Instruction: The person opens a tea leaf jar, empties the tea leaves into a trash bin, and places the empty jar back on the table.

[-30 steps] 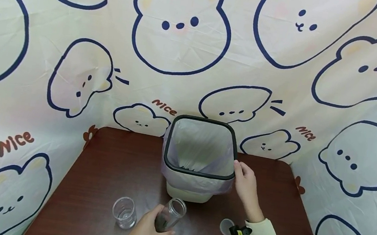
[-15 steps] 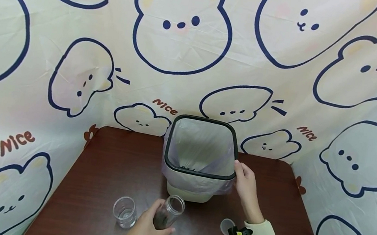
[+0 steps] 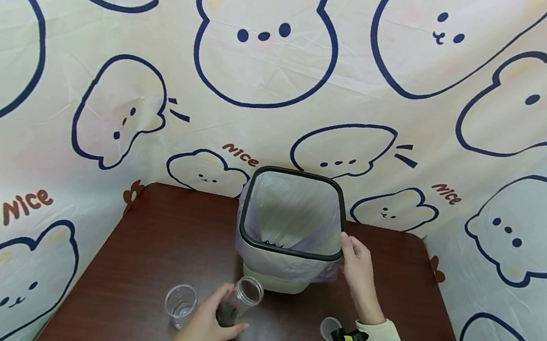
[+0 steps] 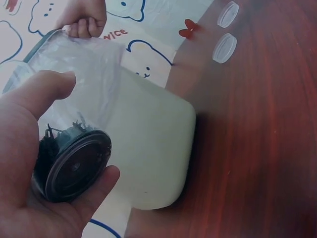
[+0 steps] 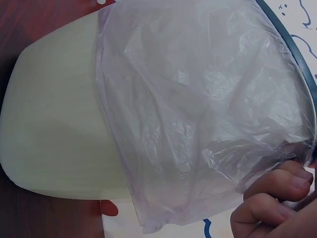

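Note:
My left hand (image 3: 209, 323) holds a clear jar (image 3: 239, 302), its uncovered mouth tilted towards the bin. In the left wrist view, thumb and fingers wrap the jar (image 4: 77, 166), and dark, leaf-like bits gather near its base. My right hand (image 3: 358, 268) grips the right side of the trash bin's dark rim (image 3: 288, 252), over the bag edge. The pale bin (image 3: 274, 283) stands upright, lined with a thin lilac plastic bag (image 5: 188, 114) folded down outside. Some small dark bits (image 3: 274, 245) show inside it. My right fingers (image 5: 277, 186) curl at the rim.
A clear cup (image 3: 180, 303) stands left of my left hand, partly overlapped by it. Two clear round lids, a nearer lid (image 4: 225, 48) and a farther lid (image 4: 228, 14), lie on the brown table (image 3: 166, 237) by my right wrist. A patterned cloth (image 3: 260, 76) hangs behind.
My left hand and the jar have shifted slightly left and away from me, and the hand now overlaps the cup. My right hand keeps its grip on the bin rim.

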Demonstrator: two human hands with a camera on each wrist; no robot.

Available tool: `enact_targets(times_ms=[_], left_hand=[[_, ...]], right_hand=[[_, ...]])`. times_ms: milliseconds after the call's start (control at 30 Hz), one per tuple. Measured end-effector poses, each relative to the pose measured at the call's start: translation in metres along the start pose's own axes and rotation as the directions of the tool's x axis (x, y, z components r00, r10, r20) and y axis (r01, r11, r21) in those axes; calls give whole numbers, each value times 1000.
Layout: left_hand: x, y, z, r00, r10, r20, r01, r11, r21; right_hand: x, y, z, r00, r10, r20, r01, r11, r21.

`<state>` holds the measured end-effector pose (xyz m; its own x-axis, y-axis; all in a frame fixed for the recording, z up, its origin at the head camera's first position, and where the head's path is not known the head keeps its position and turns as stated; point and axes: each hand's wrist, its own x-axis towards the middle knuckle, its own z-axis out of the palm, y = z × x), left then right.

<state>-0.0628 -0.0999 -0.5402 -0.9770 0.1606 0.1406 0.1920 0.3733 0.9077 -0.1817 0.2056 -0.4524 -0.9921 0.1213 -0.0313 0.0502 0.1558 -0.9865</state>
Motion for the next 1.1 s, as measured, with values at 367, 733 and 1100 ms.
enact_targets(times_ms=[367,733,1100], left_hand=[[0,14,-17,999,-41,19,40,998,46],[9,23,-43,999,41,-29,-37,992,119],[19,31,-68,999,0,-43,7,987,163]], right_hand=[[-2,-3,1,1000,-8,8,8,1000,5],[-1,-3,1,1000,-3,16,3,1000,27],[-2,-5,1,1000,5,17,-5,1000,25]])
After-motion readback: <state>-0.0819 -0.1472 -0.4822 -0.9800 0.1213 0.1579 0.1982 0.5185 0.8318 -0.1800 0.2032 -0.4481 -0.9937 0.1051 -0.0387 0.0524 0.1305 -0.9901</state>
